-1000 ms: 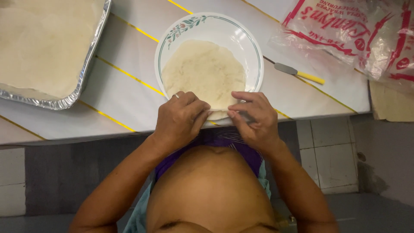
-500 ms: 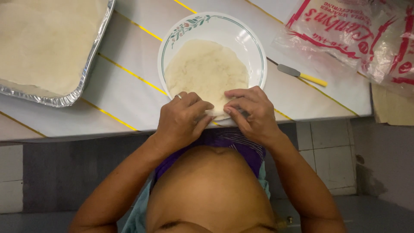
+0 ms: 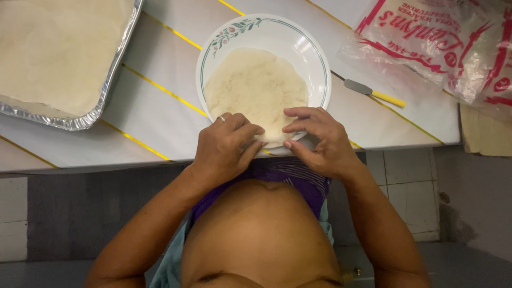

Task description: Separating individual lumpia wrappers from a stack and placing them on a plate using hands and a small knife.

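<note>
I had my left hand [image 3: 226, 146] and right hand [image 3: 320, 141] both pinched, each grip closed on the near edge of the wrapper [image 3: 256, 90] lying in the plate [image 3: 314, 58].

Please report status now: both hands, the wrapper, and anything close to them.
Left hand and right hand pinching near edge of round wrapper. Wrapper flat on white plate. Foil tray left, small knife right, both apart.

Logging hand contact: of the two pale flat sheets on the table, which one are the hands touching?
The round wrapper on the white plate; both hands pinch its near edge. The foil tray lies untouched, far left.
</note>
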